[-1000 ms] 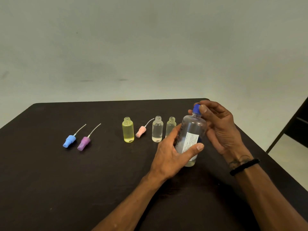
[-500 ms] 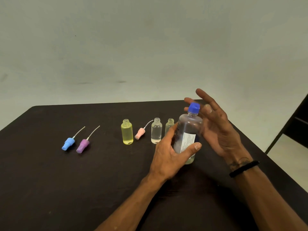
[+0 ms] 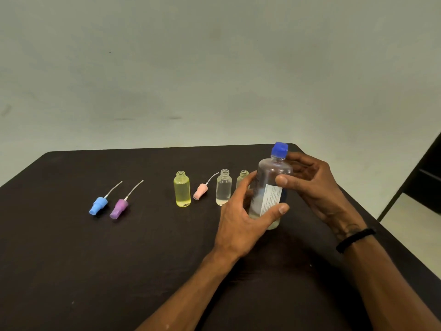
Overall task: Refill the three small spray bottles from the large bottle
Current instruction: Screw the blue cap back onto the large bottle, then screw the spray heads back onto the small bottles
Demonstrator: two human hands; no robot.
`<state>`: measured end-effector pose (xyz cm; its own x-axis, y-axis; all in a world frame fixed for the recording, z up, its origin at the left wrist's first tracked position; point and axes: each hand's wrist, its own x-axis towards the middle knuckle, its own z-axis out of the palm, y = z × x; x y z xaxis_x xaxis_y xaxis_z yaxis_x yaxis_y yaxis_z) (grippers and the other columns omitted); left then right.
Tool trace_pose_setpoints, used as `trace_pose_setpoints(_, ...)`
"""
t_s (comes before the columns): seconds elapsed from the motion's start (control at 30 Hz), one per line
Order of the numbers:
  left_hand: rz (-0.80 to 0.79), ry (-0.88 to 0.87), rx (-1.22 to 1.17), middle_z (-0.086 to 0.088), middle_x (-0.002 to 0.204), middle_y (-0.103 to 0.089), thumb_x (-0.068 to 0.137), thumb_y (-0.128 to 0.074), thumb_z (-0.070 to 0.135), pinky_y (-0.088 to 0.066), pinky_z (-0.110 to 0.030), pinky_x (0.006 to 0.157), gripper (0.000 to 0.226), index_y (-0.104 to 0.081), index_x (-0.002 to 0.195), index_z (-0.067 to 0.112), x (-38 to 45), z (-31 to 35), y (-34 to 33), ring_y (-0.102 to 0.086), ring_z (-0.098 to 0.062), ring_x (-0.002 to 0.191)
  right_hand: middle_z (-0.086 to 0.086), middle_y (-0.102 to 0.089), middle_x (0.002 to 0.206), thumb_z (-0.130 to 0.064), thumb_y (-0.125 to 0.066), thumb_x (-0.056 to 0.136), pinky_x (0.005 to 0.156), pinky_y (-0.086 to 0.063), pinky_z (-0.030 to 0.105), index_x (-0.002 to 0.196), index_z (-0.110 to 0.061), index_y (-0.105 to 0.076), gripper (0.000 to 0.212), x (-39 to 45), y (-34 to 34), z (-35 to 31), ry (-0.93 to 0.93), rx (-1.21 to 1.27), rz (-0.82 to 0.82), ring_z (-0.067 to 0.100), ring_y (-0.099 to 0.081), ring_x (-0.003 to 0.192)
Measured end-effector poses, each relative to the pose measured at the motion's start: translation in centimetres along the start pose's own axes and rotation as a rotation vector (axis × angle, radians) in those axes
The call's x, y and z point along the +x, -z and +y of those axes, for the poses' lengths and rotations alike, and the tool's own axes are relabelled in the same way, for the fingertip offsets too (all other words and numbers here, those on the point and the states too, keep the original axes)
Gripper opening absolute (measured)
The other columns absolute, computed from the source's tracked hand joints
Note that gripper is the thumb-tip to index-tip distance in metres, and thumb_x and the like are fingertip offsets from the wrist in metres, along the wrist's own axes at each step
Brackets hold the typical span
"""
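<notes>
My left hand [image 3: 241, 223] grips the lower body of the large clear bottle [image 3: 270, 187], which has a white label and a blue cap [image 3: 280, 149] on top. My right hand [image 3: 310, 185] holds the bottle's upper part, thumb on the front and fingers curled behind. The bottle is nearly upright over the black table [image 3: 95, 271]. Three small open bottles stand in a row to its left: a yellow bottle [image 3: 182, 190], a clear bottle [image 3: 223, 187] and a third bottle [image 3: 243, 178] half hidden behind my left hand.
Three loose spray heads with dip tubes lie on the table: a blue spray head [image 3: 97, 205], a purple spray head [image 3: 119, 208] and a pink spray head [image 3: 200, 191] between the yellow and clear bottles. A dark piece of furniture [image 3: 427, 182] stands at the right.
My right hand left the blue cap, spread its fingers, then came down to hold the bottle's upper body. My left hand kept its grip.
</notes>
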<state>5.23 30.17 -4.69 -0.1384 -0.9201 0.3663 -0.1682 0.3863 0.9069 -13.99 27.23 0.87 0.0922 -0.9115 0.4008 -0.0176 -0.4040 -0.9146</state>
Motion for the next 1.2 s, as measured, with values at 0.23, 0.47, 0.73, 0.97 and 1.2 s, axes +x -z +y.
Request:
trace_pose_setpoints(0.23,0.153,-0.132,0.111,0.018,0.118,-0.065,0.091,-0.079,0.041,-0.055,-0.014,0.092,0.057,-0.051,0.141,0.038,-0.4,-0.3,-0.6,-0.065,0.002,0.110,-0.012,-0.078,0.125,-0.029,-0.091,0.066,0.098,-0.061,0.026,0.127,-0.033,-0.068,0.066,0.2,0.9,0.2,0.053,-0.104,0.286,0.010,-0.074,0.118)
trace_pose_setpoints(0.47,0.258,-0.257,0.147,0.009,0.067,-0.054,0.094,-0.077,0.036,-0.050,-0.028,0.058,0.015,-0.068,0.093,0.023,-0.4,-0.4,-0.6,-0.054,-0.014,0.061,-0.021,-0.074,0.124,-0.034,-0.096,0.061,0.099,-0.059,0.026,0.127,-0.038,-0.067,0.072,0.4,1.1,1.7,0.035,-0.195,0.419,0.002,-0.072,0.117)
trace_pose_setpoints(0.73,0.367,-0.276,0.216,0.013,0.049,-0.036,0.093,-0.078,0.042,-0.033,-0.022,0.051,0.056,-0.039,0.055,0.032,-1.1,0.0,-0.1,-0.036,-0.011,0.047,-0.006,-0.069,0.142,-0.036,-0.095,0.066,0.110,-0.056,0.041,0.148,-0.028,-0.060,0.089,0.7,1.5,3.1,0.030,-0.219,0.431,0.014,-0.068,0.128)
trace_pose_setpoints(0.97,0.499,-0.146,0.271,0.012,0.045,-0.037,0.095,-0.076,0.042,-0.030,-0.019,0.050,0.059,-0.038,0.052,0.026,-3.6,0.2,3.0,-0.037,-0.012,0.044,0.001,-0.070,0.138,-0.041,-0.093,0.070,0.104,-0.057,0.033,0.151,-0.029,-0.054,0.091,-1.2,0.1,2.7,-0.013,-0.175,0.489,0.012,-0.069,0.124)
trace_pose_setpoints(1.2,0.614,0.049,0.613,0.010,0.074,-0.061,0.095,-0.070,0.049,-0.052,-0.037,0.074,0.029,-0.065,0.078,0.027,-4.7,-1.6,11.6,-0.059,-0.016,0.082,-0.001,-0.066,0.086,-0.061,-0.080,0.082,0.076,-0.054,0.033,0.096,-0.012,-0.065,0.053,-6.5,-2.8,1.4,0.066,-0.335,0.664,0.011,-0.061,0.074)
